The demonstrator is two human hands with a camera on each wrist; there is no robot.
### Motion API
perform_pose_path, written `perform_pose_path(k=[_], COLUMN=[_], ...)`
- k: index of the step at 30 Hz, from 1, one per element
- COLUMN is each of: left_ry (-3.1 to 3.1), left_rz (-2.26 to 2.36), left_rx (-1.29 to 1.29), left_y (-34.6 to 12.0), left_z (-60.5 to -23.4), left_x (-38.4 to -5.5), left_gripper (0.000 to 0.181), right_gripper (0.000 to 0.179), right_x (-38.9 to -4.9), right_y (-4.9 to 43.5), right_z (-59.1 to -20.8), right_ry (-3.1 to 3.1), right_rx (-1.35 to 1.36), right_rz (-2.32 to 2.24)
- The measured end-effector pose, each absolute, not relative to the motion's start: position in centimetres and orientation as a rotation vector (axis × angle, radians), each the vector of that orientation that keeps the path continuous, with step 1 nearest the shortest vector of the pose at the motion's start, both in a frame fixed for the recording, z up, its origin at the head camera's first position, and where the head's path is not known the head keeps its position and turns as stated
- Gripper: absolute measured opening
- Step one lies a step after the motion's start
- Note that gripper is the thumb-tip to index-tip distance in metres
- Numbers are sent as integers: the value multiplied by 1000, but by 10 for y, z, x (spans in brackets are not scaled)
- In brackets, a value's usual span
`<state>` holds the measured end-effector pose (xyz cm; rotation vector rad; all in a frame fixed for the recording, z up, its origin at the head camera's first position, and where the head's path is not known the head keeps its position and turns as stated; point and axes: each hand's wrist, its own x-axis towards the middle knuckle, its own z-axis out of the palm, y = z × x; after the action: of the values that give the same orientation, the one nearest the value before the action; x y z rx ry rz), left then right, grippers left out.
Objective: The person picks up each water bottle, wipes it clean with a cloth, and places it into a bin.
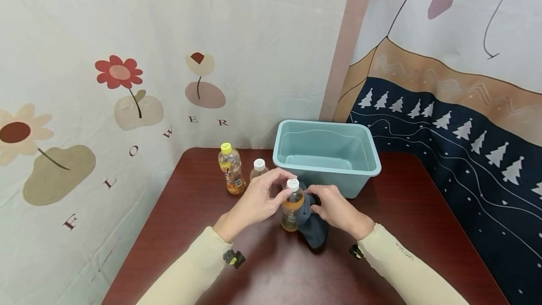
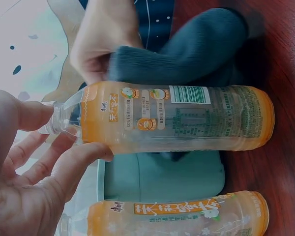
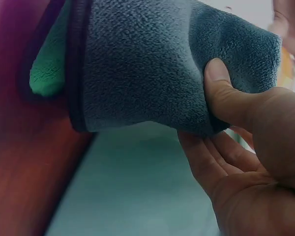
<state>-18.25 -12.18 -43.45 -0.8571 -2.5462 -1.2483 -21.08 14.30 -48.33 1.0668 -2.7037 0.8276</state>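
- Now, in the head view, the bottle (image 1: 291, 218) is near upright over the bench (image 1: 178, 229), in front of the bin (image 1: 357, 180); whether its base touches down, I cannot tell. The left hand (image 1: 259, 200) is clamped on its cap end; the right hand (image 1: 336, 208) pinches the cloth (image 1: 314, 232) just beside it. A second bottle (image 1: 259, 166) stands close behind the left hand, a yellow-capped one (image 1: 230, 173) farther left. A hard sideways push could send the held bottle into these.
- In the left wrist view, the grip sits only around cap and shoulder, so a dragging cloth might swing the free lower end.
- In the right wrist view, thumb and fingers pinch a fold while the far end is loose; if the pinch eases, the cloth could slip or bunch.
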Motion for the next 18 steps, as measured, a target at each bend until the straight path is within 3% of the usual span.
perform_pose_path(k=[18], left_ry=[-2550], left_rz=[-1266], left_rx=[-847], left_y=[-123], left_z=[-438], left_x=[-184], left_gripper=[28], right_gripper=[46], right_x=[-218], right_y=[138], right_z=[-534], right_ry=[-2851], right_rx=[1108], right_rz=[787])
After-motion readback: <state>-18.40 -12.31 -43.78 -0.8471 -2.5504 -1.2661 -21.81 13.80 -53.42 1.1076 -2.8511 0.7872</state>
